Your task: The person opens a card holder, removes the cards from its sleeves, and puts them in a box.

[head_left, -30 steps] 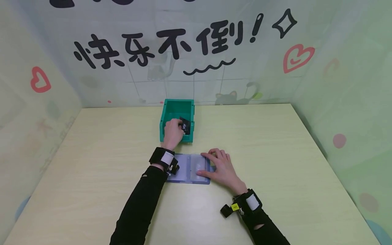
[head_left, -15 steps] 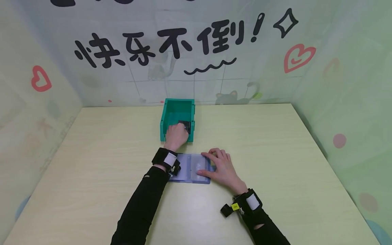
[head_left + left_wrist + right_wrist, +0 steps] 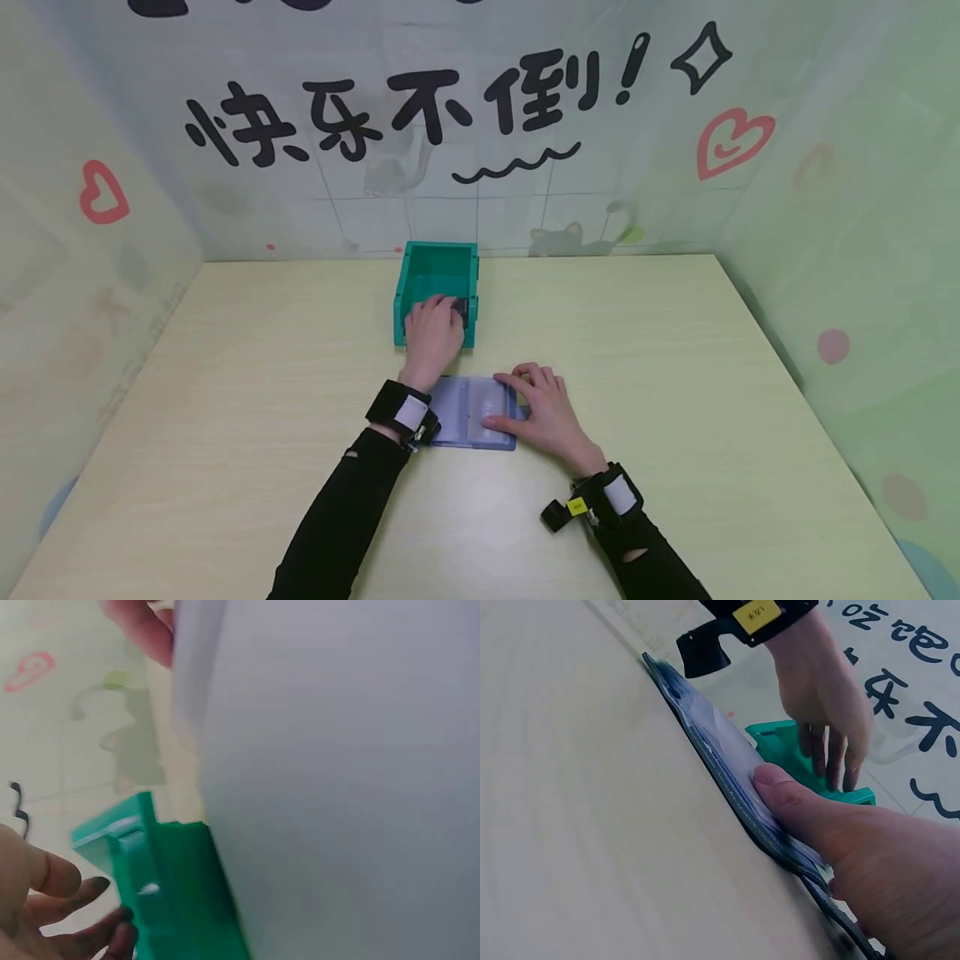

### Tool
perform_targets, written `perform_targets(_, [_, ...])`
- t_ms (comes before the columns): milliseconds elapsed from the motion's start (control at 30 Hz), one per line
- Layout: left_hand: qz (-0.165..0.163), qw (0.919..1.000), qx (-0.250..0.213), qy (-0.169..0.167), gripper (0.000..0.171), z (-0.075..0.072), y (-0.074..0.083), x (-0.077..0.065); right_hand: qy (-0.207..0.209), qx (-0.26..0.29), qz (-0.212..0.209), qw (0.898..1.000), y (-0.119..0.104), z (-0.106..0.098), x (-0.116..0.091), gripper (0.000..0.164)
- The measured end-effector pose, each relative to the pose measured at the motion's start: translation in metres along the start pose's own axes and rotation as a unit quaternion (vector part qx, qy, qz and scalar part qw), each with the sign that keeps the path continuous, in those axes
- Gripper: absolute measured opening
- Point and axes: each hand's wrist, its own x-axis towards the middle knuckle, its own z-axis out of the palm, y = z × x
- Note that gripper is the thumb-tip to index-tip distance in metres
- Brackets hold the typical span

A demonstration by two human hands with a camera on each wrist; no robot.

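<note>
My left hand (image 3: 433,333) reaches over the near end of a green bin (image 3: 441,271), its fingers spread inside it. Those fingers hang fairly straight in the right wrist view. A black card (image 3: 462,312) at the bin's right side is partly covered by them. In front of the bin lies an opened card holder (image 3: 452,421) with clear sleeves and a bluish cover. My right hand (image 3: 551,412) rests on its right page. In the right wrist view the thumb (image 3: 780,784) presses the page while the other fingers are largely hidden.
Both objects stand on a pale wooden table (image 3: 247,400). Printed fabric walls (image 3: 847,275) enclose its back and sides. In the left wrist view, the card holder's pale page (image 3: 337,765) covers much of the picture.
My left hand has gone from a fist-like shape beside the black card to outstretched fingers over the bin, covering more of the card. The right hand and card holder stay put.
</note>
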Motion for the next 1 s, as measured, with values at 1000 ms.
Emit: perform_targets(1000, [0.058, 0.9684, -0.130, -0.205, 0.032, -0.017, -0.039, -0.091, 0.151, 0.082, -0.108, 0.979, -0.001, 0.001, 0.004, 0.006])
